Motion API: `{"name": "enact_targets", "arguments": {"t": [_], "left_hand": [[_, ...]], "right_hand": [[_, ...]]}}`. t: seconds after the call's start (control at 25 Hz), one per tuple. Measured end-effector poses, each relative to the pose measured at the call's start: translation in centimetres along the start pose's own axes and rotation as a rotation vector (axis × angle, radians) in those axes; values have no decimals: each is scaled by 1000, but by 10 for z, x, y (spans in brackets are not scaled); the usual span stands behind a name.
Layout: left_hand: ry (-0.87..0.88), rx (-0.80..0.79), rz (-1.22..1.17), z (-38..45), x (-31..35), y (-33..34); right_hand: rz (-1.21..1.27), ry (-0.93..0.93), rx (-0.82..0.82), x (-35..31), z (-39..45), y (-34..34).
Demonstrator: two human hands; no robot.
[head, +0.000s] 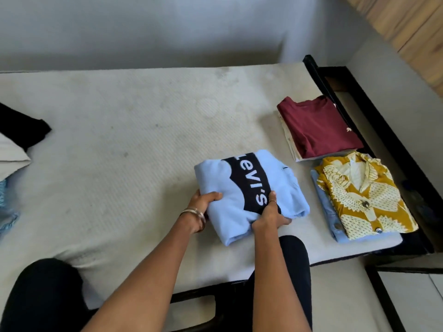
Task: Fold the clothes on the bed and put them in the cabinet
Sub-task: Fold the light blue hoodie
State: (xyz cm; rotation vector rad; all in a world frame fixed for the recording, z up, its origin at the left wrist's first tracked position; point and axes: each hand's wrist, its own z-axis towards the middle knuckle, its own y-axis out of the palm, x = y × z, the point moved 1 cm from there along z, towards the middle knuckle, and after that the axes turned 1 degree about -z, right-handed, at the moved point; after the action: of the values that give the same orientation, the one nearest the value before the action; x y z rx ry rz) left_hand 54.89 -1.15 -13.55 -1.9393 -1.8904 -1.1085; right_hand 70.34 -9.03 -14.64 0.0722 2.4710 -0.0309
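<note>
A folded light-blue sweatshirt [239, 219] with a black printed logo lies on the pale mattress [134, 130], right of centre. My left hand [203, 204] grips its near-left edge, thumb on top. My right hand [271, 215] grips the near edge, fingers curled under the cloth. To the right sit two folded piles: a maroon shirt [316, 127] on pale garments, and a mustard patterned shirt [364, 200] on light-blue denim.
Unfolded black cloth [21, 128], a grey piece [9, 154] and a light-blue patterned piece [4, 202] lie at the mattress's left edge. A black bed frame [374, 111] runs along the right side, with a wooden panel [412, 27] beyond. My dark-clad knees are at the near edge.
</note>
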Motion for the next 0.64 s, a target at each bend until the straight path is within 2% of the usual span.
{"name": "enact_targets", "arguments": {"t": [0.2, 0.28, 0.36, 0.44, 0.52, 0.56, 0.64], "left_hand": [[33, -188, -366, -46, 1, -72], [84, -182, -524, -53, 23, -109], [122, -176, -501, -56, 44, -141], [64, -171, -251, -53, 45, -158], [-55, -99, 42, -46, 23, -166], [-97, 7, 157, -41, 9, -170], [-31, 277, 326, -27, -8, -179]], "right_hand": [[-54, -84, -595, 12, -37, 12], [-134, -116, -769, 12, -54, 21], [-287, -174, -876, 15, -65, 31], [-532, -281, -872, 25, -65, 41], [-927, -383, -788, 42, -55, 47], [-1127, -420, -723, 51, -52, 48], [-1325, -497, -628, 59, -44, 51]]}}
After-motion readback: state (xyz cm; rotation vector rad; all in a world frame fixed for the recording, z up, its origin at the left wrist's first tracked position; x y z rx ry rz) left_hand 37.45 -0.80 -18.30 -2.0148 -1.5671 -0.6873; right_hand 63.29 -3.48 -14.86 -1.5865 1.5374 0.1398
